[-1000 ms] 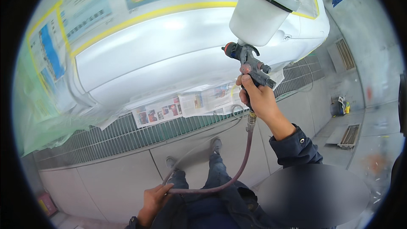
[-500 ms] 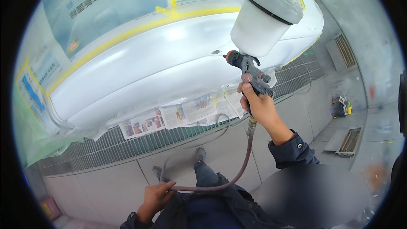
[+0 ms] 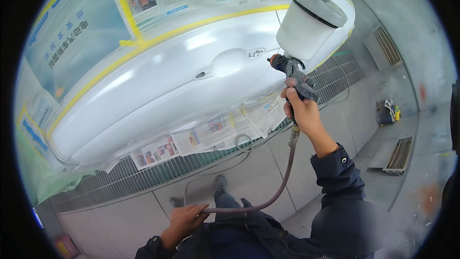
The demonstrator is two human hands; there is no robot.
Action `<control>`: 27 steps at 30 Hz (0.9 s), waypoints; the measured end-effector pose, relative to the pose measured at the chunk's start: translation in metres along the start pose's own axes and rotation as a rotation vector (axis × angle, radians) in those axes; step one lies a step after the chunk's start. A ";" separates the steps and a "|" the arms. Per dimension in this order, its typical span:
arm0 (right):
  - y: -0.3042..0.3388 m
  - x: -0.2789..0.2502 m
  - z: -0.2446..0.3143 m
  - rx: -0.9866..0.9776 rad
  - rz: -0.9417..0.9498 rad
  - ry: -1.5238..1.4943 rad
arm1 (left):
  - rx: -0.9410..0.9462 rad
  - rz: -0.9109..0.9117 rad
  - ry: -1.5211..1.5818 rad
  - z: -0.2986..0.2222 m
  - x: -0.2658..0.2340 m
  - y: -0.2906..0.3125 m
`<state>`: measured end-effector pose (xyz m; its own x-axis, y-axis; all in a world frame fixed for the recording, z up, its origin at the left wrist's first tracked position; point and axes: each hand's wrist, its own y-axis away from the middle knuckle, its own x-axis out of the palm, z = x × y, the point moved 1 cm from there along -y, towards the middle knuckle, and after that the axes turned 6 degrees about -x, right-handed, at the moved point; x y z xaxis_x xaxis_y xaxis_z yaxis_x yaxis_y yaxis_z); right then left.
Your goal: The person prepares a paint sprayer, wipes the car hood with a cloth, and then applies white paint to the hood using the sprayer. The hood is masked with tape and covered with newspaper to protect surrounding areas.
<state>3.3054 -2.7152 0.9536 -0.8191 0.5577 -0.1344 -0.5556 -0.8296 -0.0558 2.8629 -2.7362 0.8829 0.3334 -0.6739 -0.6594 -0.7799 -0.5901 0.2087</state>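
Observation:
My right hand (image 3: 304, 114) is closed round the grip of a spray gun (image 3: 298, 77). A white paint cup (image 3: 308, 26) with a black band sits on top of the gun. Its nozzle points left, toward a white car door (image 3: 158, 84) with a handle recess, and stands a little off the surface. From the foot of the grip, a dull purple air hose (image 3: 274, 196) curves down to my left hand (image 3: 187, 220), which is closed on it near my waist. Yellow masking tape (image 3: 129, 21) and printed masking paper (image 3: 72, 38) cover the panel above.
Newspaper sheets (image 3: 199, 136) hang along the panel's lower edge over a floor grating (image 3: 120, 165). Green plastic film (image 3: 40, 175) drapes at the left. A thin grey hose loops by my feet. A dark bucket (image 3: 384, 115) and a vent (image 3: 398, 154) lie right.
The spray gun has moved slightly right and now stands beside the door's recess. My view has shifted right along the panel. My left hand keeps hold of the hose.

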 end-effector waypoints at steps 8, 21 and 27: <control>-0.025 -0.080 -0.015 0.008 -0.184 0.069 | 0.049 0.025 0.045 -0.036 0.029 -0.059; -0.039 -0.074 0.016 0.007 -0.171 0.198 | -0.017 0.016 0.092 -0.040 0.019 -0.066; -0.010 0.020 0.046 0.062 0.084 0.084 | -0.030 -0.081 0.076 0.003 -0.009 -0.005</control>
<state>3.2882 -2.6945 0.9973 -0.8497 0.4796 -0.2191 -0.4953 -0.8685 0.0199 2.8624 -2.7253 0.8859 0.4345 -0.6545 -0.6188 -0.7331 -0.6561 0.1792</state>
